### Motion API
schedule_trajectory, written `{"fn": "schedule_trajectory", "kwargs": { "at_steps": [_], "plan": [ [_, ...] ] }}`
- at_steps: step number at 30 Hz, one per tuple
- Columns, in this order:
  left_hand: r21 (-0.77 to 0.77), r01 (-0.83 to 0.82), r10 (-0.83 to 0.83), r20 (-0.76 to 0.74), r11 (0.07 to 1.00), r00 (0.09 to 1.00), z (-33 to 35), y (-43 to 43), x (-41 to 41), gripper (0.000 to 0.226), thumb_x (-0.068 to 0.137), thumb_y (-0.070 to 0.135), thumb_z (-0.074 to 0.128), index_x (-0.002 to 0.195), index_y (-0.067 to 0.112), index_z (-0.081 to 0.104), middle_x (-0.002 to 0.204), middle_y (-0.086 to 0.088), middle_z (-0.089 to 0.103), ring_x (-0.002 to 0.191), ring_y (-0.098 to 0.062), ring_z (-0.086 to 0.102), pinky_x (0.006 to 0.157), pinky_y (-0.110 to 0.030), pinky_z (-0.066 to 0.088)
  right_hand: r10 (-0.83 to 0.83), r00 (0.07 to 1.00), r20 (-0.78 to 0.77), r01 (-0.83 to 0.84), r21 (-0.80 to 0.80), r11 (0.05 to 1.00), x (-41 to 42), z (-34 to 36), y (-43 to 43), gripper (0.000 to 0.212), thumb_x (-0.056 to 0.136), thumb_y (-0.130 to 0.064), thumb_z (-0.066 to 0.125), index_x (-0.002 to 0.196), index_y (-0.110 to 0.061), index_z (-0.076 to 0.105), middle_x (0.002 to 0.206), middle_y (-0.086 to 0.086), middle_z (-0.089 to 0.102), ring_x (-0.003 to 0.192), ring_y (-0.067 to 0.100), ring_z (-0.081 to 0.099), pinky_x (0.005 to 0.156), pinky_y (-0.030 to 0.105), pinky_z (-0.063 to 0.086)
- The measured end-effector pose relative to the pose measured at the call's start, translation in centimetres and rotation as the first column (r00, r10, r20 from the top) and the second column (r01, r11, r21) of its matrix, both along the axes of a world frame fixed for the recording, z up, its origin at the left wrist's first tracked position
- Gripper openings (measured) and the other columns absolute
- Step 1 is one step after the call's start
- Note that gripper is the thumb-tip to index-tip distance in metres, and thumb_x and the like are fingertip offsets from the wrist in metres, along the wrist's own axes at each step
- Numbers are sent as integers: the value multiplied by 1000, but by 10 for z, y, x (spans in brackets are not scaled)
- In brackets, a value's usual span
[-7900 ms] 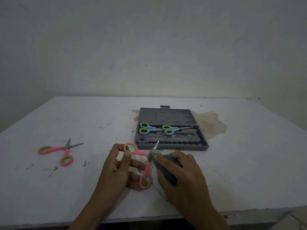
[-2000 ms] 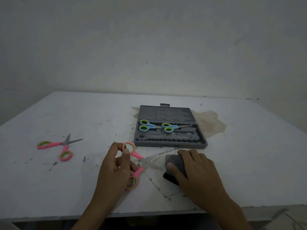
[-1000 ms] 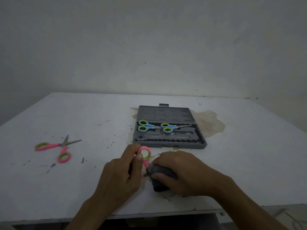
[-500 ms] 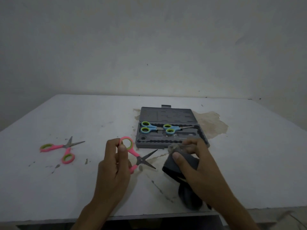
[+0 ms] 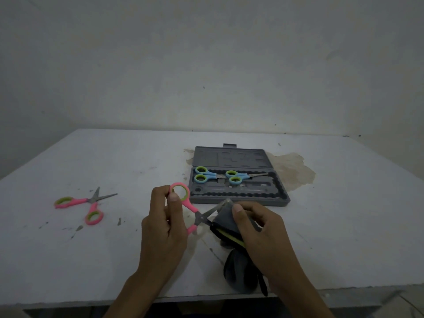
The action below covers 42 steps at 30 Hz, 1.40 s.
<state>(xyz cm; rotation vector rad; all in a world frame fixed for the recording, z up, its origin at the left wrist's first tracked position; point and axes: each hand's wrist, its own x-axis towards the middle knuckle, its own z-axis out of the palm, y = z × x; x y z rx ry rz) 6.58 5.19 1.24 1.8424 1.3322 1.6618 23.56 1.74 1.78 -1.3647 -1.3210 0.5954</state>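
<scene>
Pink scissors (image 5: pixel 199 220) sit over the near middle of the desk (image 5: pixel 344 214), spread open. The left hand (image 5: pixel 164 228) holds them by the handles: thumb and forefinger pinch the upper ring, and the other fingers curl over the lower handle.

The relation that counts is the upper blade (image 5: pixel 214 209) against the grey cloth (image 5: pixel 226 218). The blade's long axis runs from the pivot out toward 2 o'clock, and its tip just shows past the cloth's top edge. The right hand (image 5: pixel 263 235) lies at 4 o'clock from that tip. Its fingers are curled round the folded cloth and its thumb presses the cloth onto the blade. This is the hand nearer the steel, while the left one sits back at 9 o'clock of the pivot.

A wiping stroke would probably need to follow that same line, from 8 o'clock to 2 o'clock. The second blade points roughly toward 4 o'clock and is mostly hidden by the cloth.

The open grey case (image 5: pixel 238 201) lies at 12 o'clock, near the hands, with two blue scissors (image 5: pixel 205 174) inside. Another pink pair (image 5: pixel 85 203) lies well apart at 9 o'clock.
</scene>
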Motion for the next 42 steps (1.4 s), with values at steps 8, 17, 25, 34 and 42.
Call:
{"fn": "schedule_trajectory", "kwargs": {
  "at_steps": [8, 17, 25, 34, 42],
  "plan": [
    [45, 23, -24, 1, 999, 1000, 14, -1, 11, 10, 97, 26, 36, 102, 21, 45, 41, 8, 40, 40, 0, 52, 36, -3, 31, 216, 961, 173, -207, -71, 976, -9, 3, 0, 10, 91, -37, 61, 94, -38, 71, 90, -22, 70, 87, -3, 63, 74, 15, 50],
    [69, 6, -10, 47, 998, 999, 15, -7, 14, 9, 98, 21, 37, 101, 18, 45, 47, 11, 38, 42, 1, 52, 38, -1, 33, 280, 936, 214, -291, 25, 956, -19, 2, 1, 23, 96, -31, 57, 80, -15, 66, 68, 0, 61, 62, 14, 54, 57, 28, 42],
    [-45, -43, 48, 122, 998, 991, 4, -4, 22, 22, 98, 36, 32, 90, 23, 47, 47, 5, 36, 41, -10, 42, 36, -14, 29, 274, 927, 256, -274, -36, 961, -2, 4, -4, 19, 94, -32, 59, 78, -27, 68, 71, -12, 66, 67, 5, 61, 58, 18, 43],
    [-201, -116, 146, 139, 973, 979, 1, 16, 11, 25, 104, 31, 31, 89, 16, 44, 54, -2, 39, 40, -9, 37, 40, -22, 34, -61, 978, 200, 48, 69, 996, 28, 10, -10, 15, 90, -33, 60, 105, -35, 58, 102, -17, 61, 89, -2, 59, 70, 16, 52],
    [-138, -11, 20, 65, 990, 998, 0, 5, 29, 32, 91, 50, 26, 96, 26, 46, 49, 3, 47, 44, -8, 50, 37, -21, 39, -110, 725, 680, -215, 376, 901, -6, 3, 1, 29, 76, -13, 76, 104, -14, 69, 97, 3, 65, 86, 10, 51, 73, 22, 49]
  ]
}}
